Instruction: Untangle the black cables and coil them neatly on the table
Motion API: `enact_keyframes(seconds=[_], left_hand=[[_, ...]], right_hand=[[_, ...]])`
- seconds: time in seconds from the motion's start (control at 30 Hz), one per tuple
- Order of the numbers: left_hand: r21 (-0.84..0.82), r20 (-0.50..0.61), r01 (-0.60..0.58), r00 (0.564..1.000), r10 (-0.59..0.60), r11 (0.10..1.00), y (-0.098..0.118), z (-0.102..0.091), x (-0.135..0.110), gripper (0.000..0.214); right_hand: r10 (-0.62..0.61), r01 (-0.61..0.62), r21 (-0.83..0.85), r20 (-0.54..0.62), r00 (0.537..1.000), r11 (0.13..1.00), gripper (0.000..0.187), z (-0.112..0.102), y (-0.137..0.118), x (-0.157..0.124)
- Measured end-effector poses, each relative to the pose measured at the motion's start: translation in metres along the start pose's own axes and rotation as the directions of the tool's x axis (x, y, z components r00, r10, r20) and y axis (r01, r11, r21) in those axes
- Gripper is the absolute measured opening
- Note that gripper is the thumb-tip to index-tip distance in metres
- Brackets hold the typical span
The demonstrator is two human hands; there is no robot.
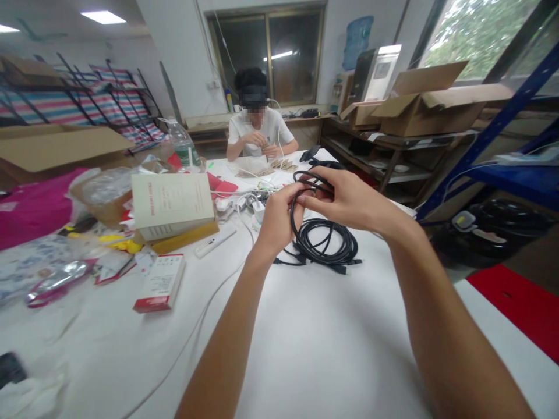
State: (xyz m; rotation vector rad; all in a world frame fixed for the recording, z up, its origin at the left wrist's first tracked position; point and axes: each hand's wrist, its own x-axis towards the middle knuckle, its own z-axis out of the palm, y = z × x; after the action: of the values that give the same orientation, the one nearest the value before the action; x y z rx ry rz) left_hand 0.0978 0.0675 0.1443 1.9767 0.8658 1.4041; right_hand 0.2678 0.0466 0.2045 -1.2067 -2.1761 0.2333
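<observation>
Between my two hands, a black cable (293,216) is looped into a small coil above the white table (301,349). My left hand (278,218) is closed round the coil's left side. From the right, my right hand (349,195) grips the upper loops, its thumb near the left fingers; some fingertips are hidden behind the loops. Just below and behind the hands, a larger coil of black cable (353,244) lies flat on the table, with several plug ends sticking out at its front.
A co-worker (257,131) sits across the table, handling small brown pieces. Left are a cream box (172,203), a red-and-white box (161,283), a white pen-like stick (215,242) and packaging. A white cord (205,311) crosses the table. A black bin bag (493,233) stands right.
</observation>
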Motion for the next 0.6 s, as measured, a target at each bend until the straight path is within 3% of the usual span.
enact_keyframes(seconds=[0.13, 0.3, 0.47, 0.53, 0.6], left_hand=[[-0.121, -0.043, 0.003, 0.999, -0.008, 0.993, 0.002, 0.003, 0.001, 0.022], [-0.228, -0.102, 0.124, 0.983, -0.15, 0.966, 0.015, 0.004, 0.002, 0.011], [-0.334, -0.129, 0.144, 0.972, -0.197, 0.931, 0.023, 0.002, 0.004, 0.014], [-0.32, -0.076, 0.153, 0.98, -0.187, 0.935, 0.011, 0.0, 0.004, 0.009], [-0.216, 0.06, 0.193, 0.981, -0.185, 0.957, -0.008, -0.002, 0.002, 0.005]], right_hand=[[0.083, -0.082, -0.044, 0.017, 0.996, 0.996, 0.021, -0.004, 0.003, 0.0], [0.086, -0.084, -0.107, 0.018, 0.996, 0.991, 0.022, -0.004, 0.016, -0.001], [0.1, -0.108, -0.057, -0.128, 0.987, 0.992, 0.021, -0.002, 0.024, 0.002], [0.12, -0.125, -0.012, -0.201, 0.972, 0.992, 0.022, -0.004, 0.022, 0.002], [0.125, -0.12, 0.036, -0.273, 0.954, 0.992, 0.023, -0.008, 0.018, 0.002]])
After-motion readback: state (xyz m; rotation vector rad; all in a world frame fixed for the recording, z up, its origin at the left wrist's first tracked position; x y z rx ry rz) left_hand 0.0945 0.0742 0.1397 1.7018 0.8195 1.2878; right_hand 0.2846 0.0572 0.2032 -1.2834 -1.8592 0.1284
